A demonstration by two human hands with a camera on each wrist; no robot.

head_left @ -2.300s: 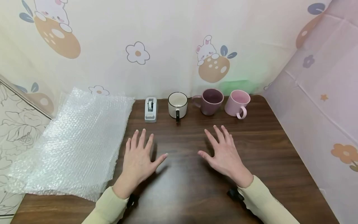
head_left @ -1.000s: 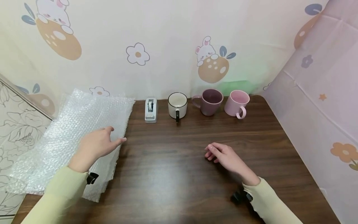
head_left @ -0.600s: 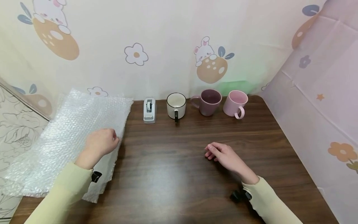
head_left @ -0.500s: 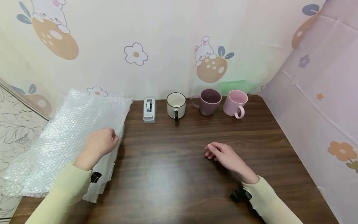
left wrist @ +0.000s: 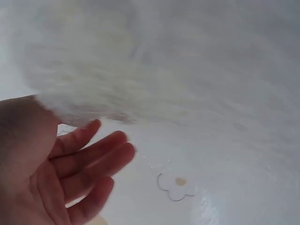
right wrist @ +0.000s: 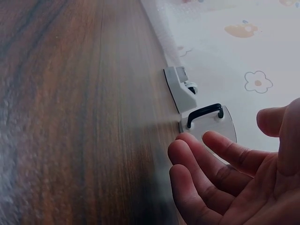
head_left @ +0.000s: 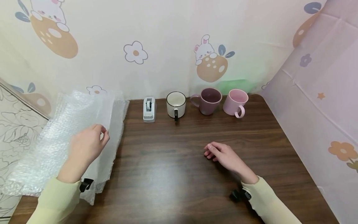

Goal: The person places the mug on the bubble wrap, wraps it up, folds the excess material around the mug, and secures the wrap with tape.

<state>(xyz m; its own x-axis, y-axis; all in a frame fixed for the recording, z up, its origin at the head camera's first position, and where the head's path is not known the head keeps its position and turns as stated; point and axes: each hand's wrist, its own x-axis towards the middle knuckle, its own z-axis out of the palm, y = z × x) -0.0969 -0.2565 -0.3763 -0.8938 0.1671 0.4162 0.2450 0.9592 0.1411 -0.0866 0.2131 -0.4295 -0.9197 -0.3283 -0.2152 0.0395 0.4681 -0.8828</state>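
At the left of the head view lies a stack of clear bubble wrap (head_left: 50,152). My left hand (head_left: 86,144) pinches the right edge of its top sheet between thumb and index finger, and that edge is lifted and folded back leftward. In the left wrist view the raised sheet (left wrist: 154,70) is blurred and spans the upper part, while the other fingers (left wrist: 101,164) hang loosely below it. My right hand (head_left: 225,157) holds nothing over the table's right half, its fingers (right wrist: 201,183) loosely curled.
Along the back edge of the dark wood table (head_left: 162,174) stand a white tape dispenser (head_left: 149,115), a white mug (head_left: 174,109) with black handle, a plum mug (head_left: 208,107) and a pink mug (head_left: 233,107). A patterned curtain (head_left: 167,46) hangs right behind them.
My left hand went from the table's middle to the bubble wrap, took hold of the top sheet's edge and drew it leftward. My right hand turned sideways, its fingers curling loosely, then stayed still.
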